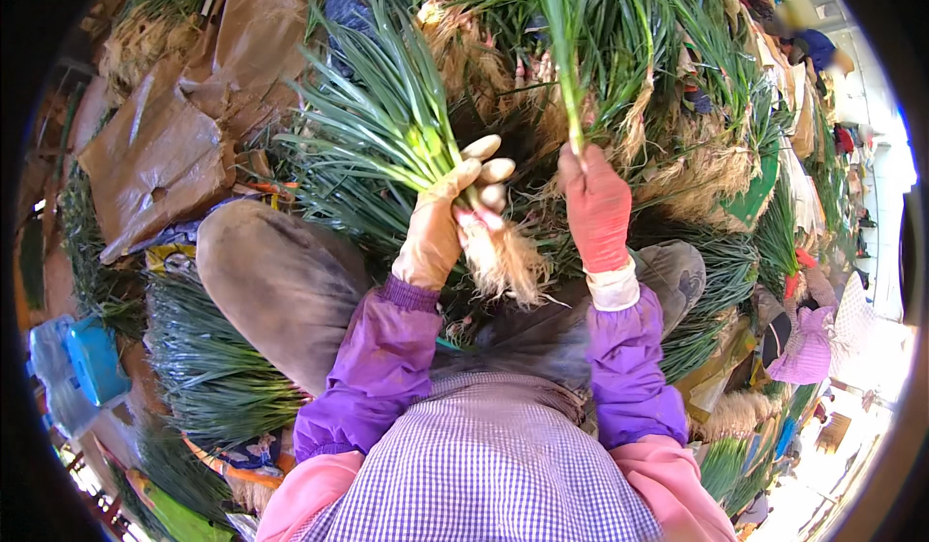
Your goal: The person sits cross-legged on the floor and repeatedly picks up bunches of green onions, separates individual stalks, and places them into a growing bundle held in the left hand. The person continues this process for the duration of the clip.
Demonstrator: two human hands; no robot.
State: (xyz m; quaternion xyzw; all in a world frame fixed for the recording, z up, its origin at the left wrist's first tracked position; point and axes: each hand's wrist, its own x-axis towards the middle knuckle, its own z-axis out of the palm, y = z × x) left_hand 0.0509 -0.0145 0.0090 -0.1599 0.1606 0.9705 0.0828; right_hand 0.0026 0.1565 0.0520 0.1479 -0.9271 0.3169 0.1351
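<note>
A cream rubber glove covers my left hand [435,230], whose fingers wrap around a bunch of green garlic plants [414,135]. The leaves fan out to the upper left, and the pale roots [504,255] hang below the palm. My right hand [596,212], in a red glove, pinches a single green garlic stalk [572,99] near its base, leaves pointing up. The two hands are apart, above my bent knees. Just beyond them lies a heap of green garlic [617,41] with tangled dry roots and pinkish bulbs.
A stack of green garlic [218,360] lies by my left knee [268,281]. Brown plastic-covered sheets [167,150] are spread at upper left. A clear-and-blue plastic container [94,360] stands at far left. At right, another person [805,331] in red gloves handles similar plants.
</note>
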